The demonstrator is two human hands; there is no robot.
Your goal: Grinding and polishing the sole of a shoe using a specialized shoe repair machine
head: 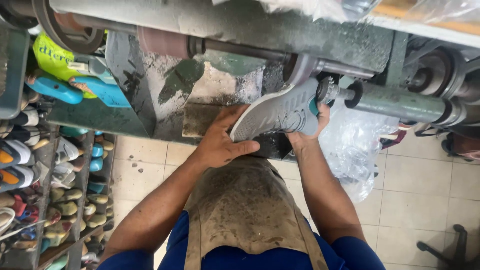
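Observation:
A grey knit sports shoe (pixel 280 112) with a teal lining is held up in front of me, toe to the lower left, heel to the upper right. My left hand (pixel 220 140) grips it around the toe and side. Under the heel end, my right hand (pixel 315 125) supports it, mostly hidden behind the shoe. The heel sits against a small dark grinding head (pixel 327 90) on the end of a horizontal green shaft (pixel 400 104). A stained brown apron (pixel 245 210) covers my front.
A worn green machine body (pixel 165 85) with a long spindle (pixel 240 50) runs across the top. Racks of shoes and soles (pixel 45 190) fill the left. Clear plastic bags (pixel 355 145) hang at right above a tiled floor (pixel 425 195). A black stool base (pixel 450 247) stands bottom right.

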